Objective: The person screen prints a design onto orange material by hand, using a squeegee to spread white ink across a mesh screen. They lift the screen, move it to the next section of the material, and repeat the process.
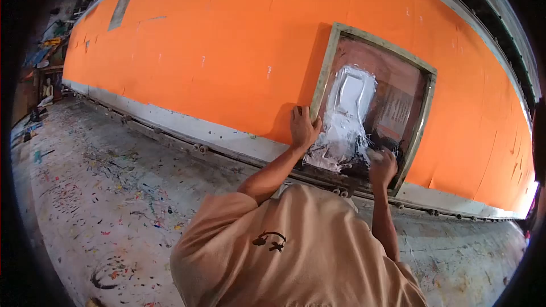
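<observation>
A screen printing frame [429, 94] lies on the orange sheet [227, 51], with thick white ink [335, 142] smeared over the left part of its mesh. Around a pale rectangular shape near the top of the mesh, the ink forms a heavy border. My left hand [305, 129] grips the lower part of the frame's left rail, fingers curled over it. Inside the frame at lower right, my right hand [382, 167] is closed beside the ink. Whatever it holds is mostly hidden, though something whitish shows at the fingers.
The orange sheet covers a long table with a pale edge [170, 118] and a metal rail [199, 149] along its near side. Small white marks dot the sheet. Paint specks cover the grey floor [102, 204]. Assorted clutter [48, 51] stands at far left.
</observation>
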### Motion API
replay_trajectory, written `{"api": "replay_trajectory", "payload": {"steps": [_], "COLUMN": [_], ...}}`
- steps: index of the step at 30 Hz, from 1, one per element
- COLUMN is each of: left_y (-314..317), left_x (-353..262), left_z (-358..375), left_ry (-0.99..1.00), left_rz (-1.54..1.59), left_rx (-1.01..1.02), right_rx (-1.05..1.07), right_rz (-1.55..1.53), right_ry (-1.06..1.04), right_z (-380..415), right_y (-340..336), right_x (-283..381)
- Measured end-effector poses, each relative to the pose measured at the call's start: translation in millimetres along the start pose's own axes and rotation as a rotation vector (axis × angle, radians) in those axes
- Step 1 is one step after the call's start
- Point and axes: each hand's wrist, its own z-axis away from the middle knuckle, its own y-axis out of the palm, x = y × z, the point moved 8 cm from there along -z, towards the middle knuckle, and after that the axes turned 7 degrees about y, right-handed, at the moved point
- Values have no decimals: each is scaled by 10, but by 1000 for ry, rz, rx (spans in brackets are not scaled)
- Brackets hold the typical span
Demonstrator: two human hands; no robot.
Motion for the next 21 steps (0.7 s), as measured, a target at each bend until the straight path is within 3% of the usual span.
{"api": "replay_trajectory", "payload": {"steps": [1, 3, 5, 7, 9, 11, 13, 15, 17, 19, 21], "left_y": [-28, -44, 10, 31, 38, 80, 101, 79, 8, -15, 15], "left_x": [-31, 15, 64, 59, 77, 89, 137, 110, 65, 55, 41], "left_z": [10, 45, 10, 23, 5, -10, 42, 27, -8, 12, -11], "left_ry": [-13, -39, -63, -29, -37, -42, -101, -69, -66, -56, -48], "left_rz": [49, 61, 104, 115, 113, 163, 95, 71, 70, 63, 58], "left_rx": [7, 18, 69, 77, 80, 87, 107, 96, 99, 79, 45], "right_rx": [193, 364, 500, 267, 151, -40, 242, 198, 567, 800, 526], "right_rz": [0, 28, -14, -49, 89, 225, 44, 94, 193, -49, -32], "right_ry": [-159, -480, -476, -542, -358, -606, -475, -511, -564, -207, -242], "right_z": [-201, -719, -1420, -1885, -1658, -996, -680, -654, -959, -1468, -1778], "right_y": [-27, 236, 466, 586, 1008, 881, 693, 539, 778, 728, 559], "right_x": [691, 1467, 2138, 2474, 2105, 2141, 2156, 2094, 1980, 2051, 2272]}}
